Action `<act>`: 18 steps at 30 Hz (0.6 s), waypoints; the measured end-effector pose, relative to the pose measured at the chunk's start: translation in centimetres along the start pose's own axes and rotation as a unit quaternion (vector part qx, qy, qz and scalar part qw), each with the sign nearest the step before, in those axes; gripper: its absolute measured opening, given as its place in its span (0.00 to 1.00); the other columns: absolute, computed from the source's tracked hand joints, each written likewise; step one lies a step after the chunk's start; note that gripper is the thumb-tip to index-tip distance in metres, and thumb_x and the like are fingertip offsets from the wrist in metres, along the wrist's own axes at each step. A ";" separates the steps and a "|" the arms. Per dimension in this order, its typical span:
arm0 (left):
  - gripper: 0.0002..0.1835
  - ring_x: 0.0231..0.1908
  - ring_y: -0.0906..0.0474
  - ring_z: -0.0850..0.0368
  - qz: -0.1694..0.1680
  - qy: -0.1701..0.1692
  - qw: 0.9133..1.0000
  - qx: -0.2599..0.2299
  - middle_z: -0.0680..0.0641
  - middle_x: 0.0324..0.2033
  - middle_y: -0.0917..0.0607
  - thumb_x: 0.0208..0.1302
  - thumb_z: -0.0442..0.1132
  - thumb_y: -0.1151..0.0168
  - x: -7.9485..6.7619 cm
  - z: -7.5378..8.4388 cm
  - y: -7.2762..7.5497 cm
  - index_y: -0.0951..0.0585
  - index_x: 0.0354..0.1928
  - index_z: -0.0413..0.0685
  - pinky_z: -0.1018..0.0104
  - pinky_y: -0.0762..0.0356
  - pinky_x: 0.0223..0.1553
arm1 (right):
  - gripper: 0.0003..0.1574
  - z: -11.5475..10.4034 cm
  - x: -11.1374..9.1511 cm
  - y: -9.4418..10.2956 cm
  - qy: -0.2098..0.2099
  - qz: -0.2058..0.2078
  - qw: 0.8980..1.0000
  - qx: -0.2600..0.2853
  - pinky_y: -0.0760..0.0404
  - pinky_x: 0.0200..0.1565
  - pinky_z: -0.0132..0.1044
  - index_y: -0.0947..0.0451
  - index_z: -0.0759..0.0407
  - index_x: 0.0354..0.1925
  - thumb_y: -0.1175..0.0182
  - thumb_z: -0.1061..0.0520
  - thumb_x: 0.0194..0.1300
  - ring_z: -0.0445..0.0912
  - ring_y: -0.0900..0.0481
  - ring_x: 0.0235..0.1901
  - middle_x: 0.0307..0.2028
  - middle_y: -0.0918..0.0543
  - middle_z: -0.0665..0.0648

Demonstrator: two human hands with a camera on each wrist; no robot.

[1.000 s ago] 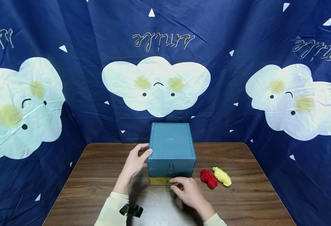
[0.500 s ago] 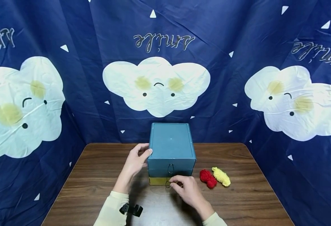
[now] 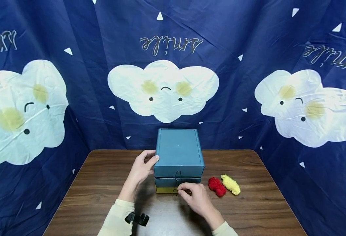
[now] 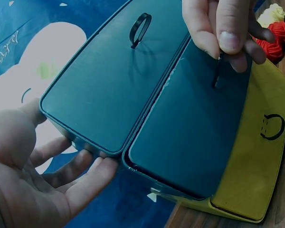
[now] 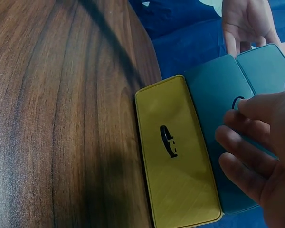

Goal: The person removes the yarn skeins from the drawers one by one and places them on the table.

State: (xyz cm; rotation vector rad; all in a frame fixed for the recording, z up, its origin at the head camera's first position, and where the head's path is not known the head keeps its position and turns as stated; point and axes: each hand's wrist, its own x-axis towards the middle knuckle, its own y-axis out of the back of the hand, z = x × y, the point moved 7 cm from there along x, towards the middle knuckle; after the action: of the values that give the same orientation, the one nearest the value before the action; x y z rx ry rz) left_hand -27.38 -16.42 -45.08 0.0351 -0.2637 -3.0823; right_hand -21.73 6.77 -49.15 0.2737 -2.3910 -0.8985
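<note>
A small drawer cabinet (image 3: pixel 178 147) with a blue-teal top stands at the back of the table. Its teal middle drawer (image 4: pixel 180 123) sticks out slightly, with a dark gap along its upper edge. My right hand (image 3: pixel 197 198) pinches the black loop pull (image 4: pixel 216 76) of that drawer between thumb and forefinger; the other fingers stay loose. Against the cabinet's left side rests my left hand (image 3: pixel 141 167), its fingers extended along the wall and the thumb at the front top corner. Below is the yellow bottom drawer (image 5: pixel 178 185), flush under the teal one, with its own black loop.
To the right of the cabinet lie a red yarn bundle (image 3: pixel 217 186) and a yellow yarn bundle (image 3: pixel 231 185), side by side on the wooden table (image 3: pixel 258 209). A dark blue cloth (image 3: pixel 234 137) with clouds hangs close behind and at both sides.
The middle drawer has come forward a little toward me, opening a dark gap under the top drawer's front. My right hand has barely shifted; my left hand stays in place.
</note>
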 end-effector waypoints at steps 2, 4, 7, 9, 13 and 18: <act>0.23 0.56 0.20 0.44 0.000 0.003 1.000 0.001 0.38 0.61 0.22 0.73 0.46 0.36 0.0 -0.1 0.0 0.23 0.66 0.46 0.46 0.12 0.45 | 0.10 -0.1 -0.1 0.0 -0.006 -0.006 1.000 0.008 0.19 0.35 0.28 0.14 0.37 0.36 0.29 0.56 0.65 0.29 0.20 0.32 0.33 0.11 0.38; 0.23 0.56 0.20 0.44 -0.001 0.006 1.000 0.000 0.38 0.61 0.21 0.73 0.45 0.37 0.0 -0.2 0.0 0.23 0.66 0.47 0.46 0.12 0.45 | 0.09 -0.1 -0.2 0.0 -0.012 -0.012 1.000 0.013 0.19 0.35 0.28 0.14 0.36 0.36 0.30 0.55 0.66 0.29 0.20 0.31 0.34 0.11 0.39; 0.22 0.56 0.20 0.44 -0.002 0.008 1.000 -0.003 0.39 0.61 0.21 0.73 0.45 0.37 0.0 -0.3 0.0 0.22 0.65 0.48 0.47 0.12 0.45 | 0.10 -0.1 -0.4 0.0 -0.014 -0.017 1.000 0.014 0.19 0.37 0.29 0.14 0.36 0.36 0.30 0.55 0.66 0.30 0.19 0.34 0.35 0.10 0.43; 0.22 0.55 0.20 0.45 -0.003 0.005 1.000 -0.004 0.39 0.61 0.21 0.74 0.45 0.37 0.0 -0.3 -0.1 0.22 0.65 0.47 0.48 0.12 0.44 | 0.11 -0.2 -0.5 0.1 -0.012 -0.016 1.000 0.012 0.18 0.38 0.30 0.14 0.36 0.36 0.30 0.57 0.65 0.31 0.18 0.35 0.35 0.10 0.43; 0.22 0.53 0.19 0.46 -0.001 0.004 1.000 -0.008 0.38 0.60 0.21 0.73 0.45 0.36 0.1 -0.3 0.0 0.22 0.65 0.46 0.49 0.12 0.42 | 0.12 -0.4 -0.6 0.2 -0.006 -0.013 1.000 0.007 0.19 0.37 0.29 0.14 0.37 0.36 0.28 0.58 0.62 0.31 0.19 0.34 0.35 0.10 0.40; 0.22 0.50 0.18 0.48 0.001 0.003 1.000 -0.013 0.38 0.60 0.21 0.73 0.44 0.36 0.2 -0.2 0.0 0.22 0.65 0.46 0.50 0.12 0.42 | 0.08 -0.8 -0.7 0.4 -0.004 -0.012 1.000 0.005 0.23 0.33 0.26 0.13 0.38 0.34 0.26 0.54 0.62 0.30 0.24 0.29 0.32 0.14 0.32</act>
State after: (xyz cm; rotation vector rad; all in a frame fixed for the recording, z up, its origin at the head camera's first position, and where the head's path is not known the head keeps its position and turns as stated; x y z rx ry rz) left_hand -27.54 -16.50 -45.29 0.0438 -0.2219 -3.0831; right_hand -20.70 6.90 -48.73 0.3032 -2.4051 -0.9006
